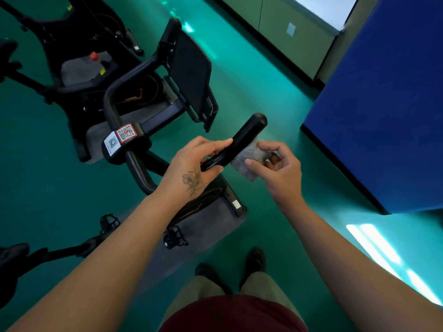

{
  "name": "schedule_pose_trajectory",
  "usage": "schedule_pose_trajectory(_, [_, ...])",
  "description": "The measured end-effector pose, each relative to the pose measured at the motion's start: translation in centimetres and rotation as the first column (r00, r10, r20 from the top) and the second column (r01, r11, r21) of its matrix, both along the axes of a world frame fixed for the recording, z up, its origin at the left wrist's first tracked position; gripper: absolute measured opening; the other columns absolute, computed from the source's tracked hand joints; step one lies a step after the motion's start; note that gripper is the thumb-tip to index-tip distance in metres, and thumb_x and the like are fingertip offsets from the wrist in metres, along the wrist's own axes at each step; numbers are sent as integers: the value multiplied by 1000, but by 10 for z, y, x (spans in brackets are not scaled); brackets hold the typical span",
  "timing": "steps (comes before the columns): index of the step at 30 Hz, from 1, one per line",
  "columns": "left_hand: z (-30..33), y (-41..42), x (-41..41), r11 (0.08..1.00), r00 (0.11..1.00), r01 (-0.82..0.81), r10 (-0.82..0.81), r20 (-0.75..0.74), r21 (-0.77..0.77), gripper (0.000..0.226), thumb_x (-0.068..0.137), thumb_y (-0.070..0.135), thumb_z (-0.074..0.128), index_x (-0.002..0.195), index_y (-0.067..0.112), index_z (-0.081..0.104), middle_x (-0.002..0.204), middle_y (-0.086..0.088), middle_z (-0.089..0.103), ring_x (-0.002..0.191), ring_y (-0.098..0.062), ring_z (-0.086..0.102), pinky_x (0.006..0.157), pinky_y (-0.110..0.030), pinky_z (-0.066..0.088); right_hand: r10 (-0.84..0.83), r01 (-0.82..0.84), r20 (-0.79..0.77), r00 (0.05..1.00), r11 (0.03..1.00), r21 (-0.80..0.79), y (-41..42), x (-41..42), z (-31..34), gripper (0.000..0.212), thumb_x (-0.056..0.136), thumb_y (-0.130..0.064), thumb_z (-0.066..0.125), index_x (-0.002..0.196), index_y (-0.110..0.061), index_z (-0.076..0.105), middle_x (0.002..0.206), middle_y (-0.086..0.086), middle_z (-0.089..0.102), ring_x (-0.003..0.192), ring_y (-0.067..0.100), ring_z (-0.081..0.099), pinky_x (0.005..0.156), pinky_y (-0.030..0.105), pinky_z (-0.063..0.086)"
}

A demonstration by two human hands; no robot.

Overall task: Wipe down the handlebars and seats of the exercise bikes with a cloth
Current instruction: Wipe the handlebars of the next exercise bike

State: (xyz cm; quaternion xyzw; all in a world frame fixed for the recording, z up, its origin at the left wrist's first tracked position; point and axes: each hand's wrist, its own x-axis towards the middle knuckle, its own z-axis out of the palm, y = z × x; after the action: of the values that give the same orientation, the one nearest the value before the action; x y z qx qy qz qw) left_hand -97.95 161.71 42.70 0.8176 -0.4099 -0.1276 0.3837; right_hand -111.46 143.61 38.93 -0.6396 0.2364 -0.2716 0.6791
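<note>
Open green floor [275, 97] runs ahead, hemmed on my right by a blue padded block [383, 104]. My left hand [191, 166] curls round the black padded handlebar grip [242, 142] of the nearest black exercise bike [134, 144]. My right hand [278, 168] pinches a grey textured cloth [249, 156] against the grip's underside.
</note>
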Motion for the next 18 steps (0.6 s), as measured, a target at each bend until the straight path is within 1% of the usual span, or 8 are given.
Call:
schedule_pose_trajectory(2, [1,1,2,1000,1000,13,-14,3,12,67,92,13,81,147,44,59,116,12,61,114,-5,61,103,-31,54,-28,28,-1,1000,999,-27,1,-1,0,39,76,-14,90,109,-15,70,121,21,66,108,39,67,87,45,59])
schedule_pose_trajectory(4, [1,2,4,999,1000,28,-28,1,23,66,92,15,81,147,45,59,118,12,62,115,-5,61,101,-35,55,-59,59,15,998,998,-24,-3,-2,7,40,76,-9,90,110,-9,68,117,21,67,103,32,67,86,46,59])
schedule_pose_trajectory(5, [1,3,6,999,999,36,-36,-5,26,66,92,15,82,147,45,59,118,12,62,115,-5,61,99,-38,56,-73,74,24,997,997,-14,-7,-1,12,40,77,-4,89,110,-7,67,112,17,68,100,26,67,83,42,60])
schedule_pose_trajectory(7, [0,6,8,999,999,45,-44,-12,31,65,92,16,82,146,44,60,119,12,62,114,-6,62,98,-40,56,-110,110,45,993,994,13,-16,-1,22,38,80,5,86,109,-6,65,104,4,67,92,11,67,79,29,58])
schedule_pose_trajectory(8, [0,7,9,998,999,47,-47,-10,32,64,92,17,82,145,44,61,118,12,63,114,-6,62,97,-41,57,-127,126,60,990,992,27,-20,0,25,36,81,8,84,108,-7,64,102,0,66,89,7,67,78,24,57])
schedule_pose_trajectory(10, [-1,9,9,998,999,49,-49,0,35,61,92,19,82,144,43,62,117,12,63,111,-6,63,95,-41,57,-141,139,80,987,990,41,-25,2,29,36,83,8,83,107,-10,64,100,-3,64,85,4,67,74,21,56])
schedule_pose_trajectory(14, [-1,13,11,997,998,59,-59,18,41,56,92,21,82,141,41,65,114,11,62,109,-6,62,94,-42,57,-127,124,60,990,991,57,-13,8,22,38,82,9,83,109,-7,61,96,-16,68,83,5,66,73,24,57])
schedule_pose_trajectory(18, [-1,16,11,997,998,59,-61,30,55,52,92,25,81,139,42,67,115,14,62,109,-3,62,95,-37,57,-76,74,30,997,995,74,8,7,5,40,77,6,88,101,-16,64,108,-8,68,97,18,66,84,38,58])
